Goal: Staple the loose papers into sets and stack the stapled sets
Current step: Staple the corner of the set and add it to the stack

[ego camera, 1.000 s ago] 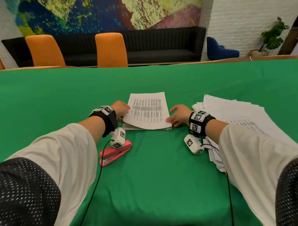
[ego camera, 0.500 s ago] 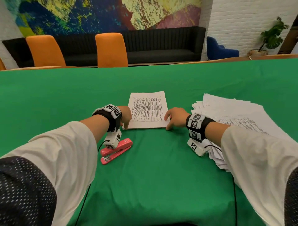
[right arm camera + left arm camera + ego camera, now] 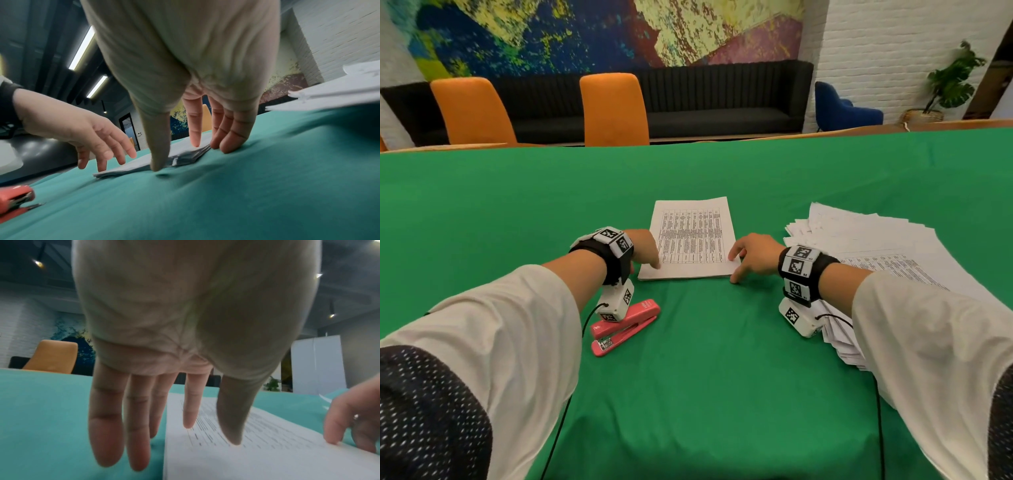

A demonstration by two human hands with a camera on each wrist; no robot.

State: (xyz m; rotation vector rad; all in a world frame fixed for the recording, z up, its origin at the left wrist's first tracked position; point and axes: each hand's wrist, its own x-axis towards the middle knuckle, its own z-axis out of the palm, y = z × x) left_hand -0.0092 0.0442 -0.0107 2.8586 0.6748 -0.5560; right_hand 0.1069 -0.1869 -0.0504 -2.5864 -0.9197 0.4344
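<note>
Both hands, left hand (image 3: pixel 645 251) and right hand (image 3: pixel 751 255), are resting loose-fingered, squaring the stack (image 3: pixel 690 240) between them; a careless nudge risks fanning the sheets.

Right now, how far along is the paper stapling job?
Early to midway, apparently. A squared stack lies in the middle, probably finished sets, though no staple shows. Left hand and right hand rest open-fingered at its near corners; the red stapler lies untouched. A big loose pile on the right remains.
</note>
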